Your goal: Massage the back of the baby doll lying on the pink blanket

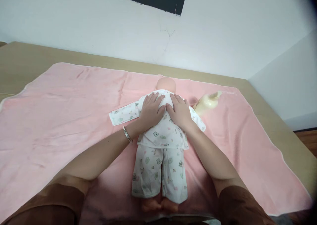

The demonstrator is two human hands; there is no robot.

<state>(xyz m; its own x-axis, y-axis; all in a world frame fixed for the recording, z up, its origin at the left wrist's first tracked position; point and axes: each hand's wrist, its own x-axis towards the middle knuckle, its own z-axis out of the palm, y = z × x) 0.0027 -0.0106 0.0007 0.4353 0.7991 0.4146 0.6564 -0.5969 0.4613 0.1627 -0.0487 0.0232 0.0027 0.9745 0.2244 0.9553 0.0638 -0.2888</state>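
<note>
A baby doll (166, 84) lies on the pink blanket (61, 119), head toward the wall and bare feet toward me. It wears a white printed top (163, 132) and matching trousers (159, 175). My left hand (150, 111) lies flat on the doll's upper body, fingers stretched out, with a metal bangle (127, 134) on the wrist. My right hand (180, 111) rests beside it, also flat with fingers out. The thumbs nearly touch over the doll's middle. One empty sleeve (122, 114) of the top stretches out to the left.
A cream baby bottle (206, 102) lies on its side on the blanket, just right of the doll's shoulder. The blanket covers a wooden table (272, 106) that stands against a white wall. The table's right edge drops to a wooden floor (308, 140).
</note>
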